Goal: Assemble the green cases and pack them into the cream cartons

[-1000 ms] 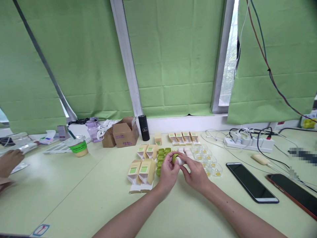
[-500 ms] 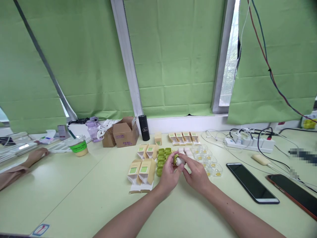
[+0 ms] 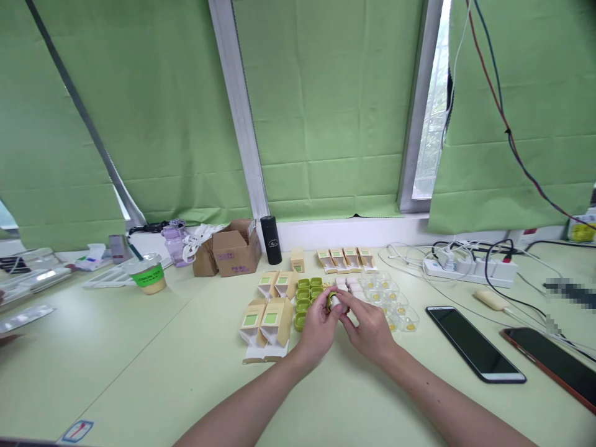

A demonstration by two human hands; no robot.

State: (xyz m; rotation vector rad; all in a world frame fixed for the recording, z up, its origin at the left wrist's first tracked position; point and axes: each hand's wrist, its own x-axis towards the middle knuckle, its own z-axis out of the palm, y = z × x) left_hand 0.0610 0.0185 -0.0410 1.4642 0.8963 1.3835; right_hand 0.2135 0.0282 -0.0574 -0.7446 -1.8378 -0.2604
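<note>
My left hand (image 3: 319,323) is closed around a small green container (image 3: 331,298), held just above the table. A white piece (image 3: 336,302) sits at its opening, and the fingers of my right hand (image 3: 370,323) are closed on that piece. Fingers partly hide both parts. Beside my left hand stand rows of matching green containers (image 3: 302,305). Behind my hands lie several small white pieces (image 3: 342,282). Clear plastic cups (image 3: 410,321) with yellow centres are grouped to the right of my right hand.
Open cardboard cartons (image 3: 276,320) stand left of the green containers, more cartons (image 3: 345,259) behind. Farther back are a black bottle (image 3: 270,241) and a brown box (image 3: 236,249). A drink cup (image 3: 148,274) stands left; a phone (image 3: 475,343) and power strip (image 3: 470,271) are right.
The white piece has shifted slightly against the green container between my fingers. At far left, another person's hand has drawn back toward the edge, and a pale flat strip now shows there.
</note>
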